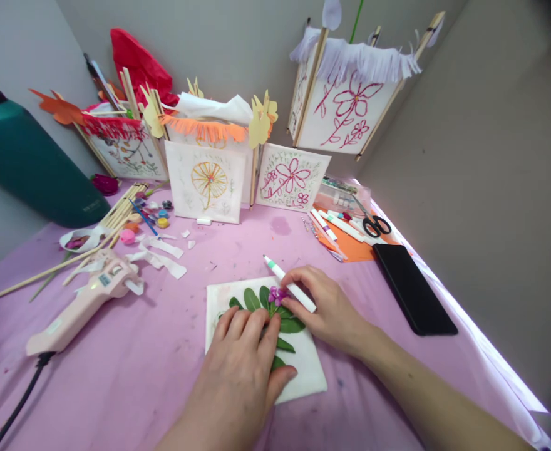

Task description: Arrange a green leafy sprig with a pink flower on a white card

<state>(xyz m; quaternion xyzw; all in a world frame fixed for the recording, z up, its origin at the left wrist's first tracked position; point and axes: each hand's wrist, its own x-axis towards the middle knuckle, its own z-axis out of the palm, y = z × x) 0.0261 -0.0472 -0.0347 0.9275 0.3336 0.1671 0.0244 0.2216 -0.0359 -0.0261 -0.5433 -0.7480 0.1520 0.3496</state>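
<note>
A white square panel (303, 369) lies on the pink cloth in front of me. On it rests a sprig of green leaves (252, 299) with a small purple flower (277, 295) at its upper part. My left hand (245, 351) lies over the sprig with its fingers stretched out, pressing it down and hiding part of the leaves. Between thumb and fingers, my right hand (325, 307) grips a white marker (298, 295), its greenish tip end pointing up and left. The fingertips of that hand are right beside the flower and may touch it.
At left are a pink glue gun (85, 300), wooden sticks (116, 219) and a teal bottle (31, 163). Decorated lanterns (350, 106) and drawn panels (205, 181) stand behind. To the right lie a black phone (414, 288), scissors (376, 225) and several markers (344, 225).
</note>
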